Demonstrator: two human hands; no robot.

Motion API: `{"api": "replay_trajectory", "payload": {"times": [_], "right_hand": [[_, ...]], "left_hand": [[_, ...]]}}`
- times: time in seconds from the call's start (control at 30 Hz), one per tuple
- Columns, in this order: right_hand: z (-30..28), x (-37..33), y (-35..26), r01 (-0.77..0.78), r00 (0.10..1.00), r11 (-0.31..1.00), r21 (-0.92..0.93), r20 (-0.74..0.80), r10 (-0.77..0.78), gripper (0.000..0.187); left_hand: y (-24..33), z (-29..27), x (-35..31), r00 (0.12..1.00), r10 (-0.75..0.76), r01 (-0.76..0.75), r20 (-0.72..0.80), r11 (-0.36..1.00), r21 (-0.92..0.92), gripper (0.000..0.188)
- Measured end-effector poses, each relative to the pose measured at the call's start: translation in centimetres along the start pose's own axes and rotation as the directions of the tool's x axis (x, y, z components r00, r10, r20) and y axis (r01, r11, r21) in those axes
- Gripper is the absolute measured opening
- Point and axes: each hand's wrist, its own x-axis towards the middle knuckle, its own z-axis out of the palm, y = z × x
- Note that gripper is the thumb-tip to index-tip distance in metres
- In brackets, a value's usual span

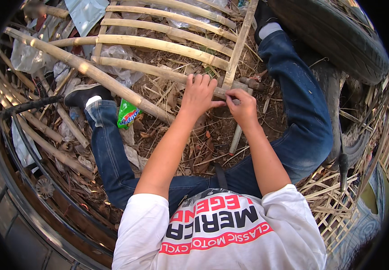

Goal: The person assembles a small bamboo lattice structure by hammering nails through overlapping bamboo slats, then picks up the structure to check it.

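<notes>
Nearest, a white shirt point(248, 256) bore red and black lettering point(244, 219), upside down. Left, a green packet point(124, 112) showed bright print. Beyond lay the frame point(158, 45); the left hand point(197, 96) gripped its near slat, the right hand point(244, 106) pinched closed alongside, contents unclear.

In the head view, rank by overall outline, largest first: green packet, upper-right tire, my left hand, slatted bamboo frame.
1. Slatted bamboo frame
2. Upper-right tire
3. Left hand
4. Green packet
</notes>
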Motion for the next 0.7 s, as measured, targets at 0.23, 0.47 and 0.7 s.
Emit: {"api": "replay_trajectory", "payload": {"times": [0.23, 0.47, 0.7], "right_hand": [[0.4, -0.3, -0.2, 0.229, 0.972, 0.967, -0.115, 0.073, -0.222, 0.016], [0.6, -0.7, 0.3, 0.245, 0.969, 0.962, -0.124, 0.024, -0.244, 0.019], [0.7, -1.2, 0.4, 0.23, 0.972, 0.971, -0.059, -0.028, -0.232, 0.031]], "left_hand": [[-0.2, -0.3, -0.1, 1.0, -0.006, 0.007, 0.026, 0.999, -0.036, 0.061], [-1.0, -1.0, 0.2, 0.999, -0.041, 0.015, -0.036, 0.838, -0.546, 0.039], [0.6, 0.6, 0.1, 0.981, -0.156, 0.046, -0.115, 0.763, -0.645, 0.019]]}}
